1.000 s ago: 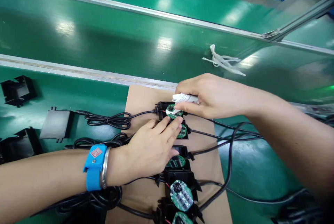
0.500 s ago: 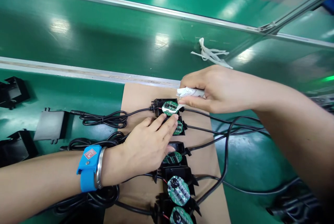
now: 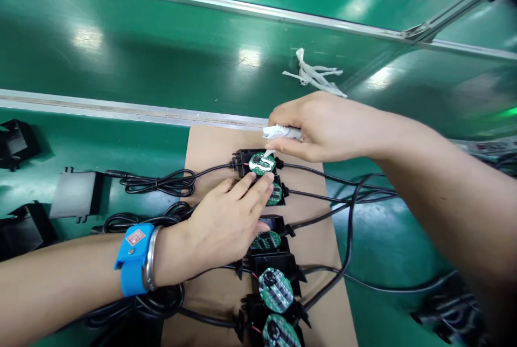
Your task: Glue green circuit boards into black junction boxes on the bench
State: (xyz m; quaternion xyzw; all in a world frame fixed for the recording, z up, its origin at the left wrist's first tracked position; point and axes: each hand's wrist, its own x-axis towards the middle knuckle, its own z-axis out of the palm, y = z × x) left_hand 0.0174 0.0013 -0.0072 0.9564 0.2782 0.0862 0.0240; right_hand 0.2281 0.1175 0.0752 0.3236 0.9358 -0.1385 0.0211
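Note:
A row of black housings with round green circuit boards lies on a brown cardboard sheet (image 3: 210,147). My right hand (image 3: 319,126) is closed round a white tube (image 3: 280,132), its nozzle touching the farthest board (image 3: 262,164), where a white bead shows. My left hand (image 3: 228,223), with a blue wrist strap (image 3: 133,258), lies flat with fingers stretched out, fingertips pressing on the housings just below that board. Nearer boards (image 3: 276,289) sit lower in the row.
Black cables (image 3: 161,182) run from the housings to both sides. Loose black housing parts (image 3: 76,193) lie at left on the green bench. Behind is a green conveyor belt with a metal rail (image 3: 100,107) and a scrap of white strips (image 3: 313,75).
The tube's nozzle has come down and left onto the farthest board, and a white bead now shows on it. My left hand stays pressed on the housings.

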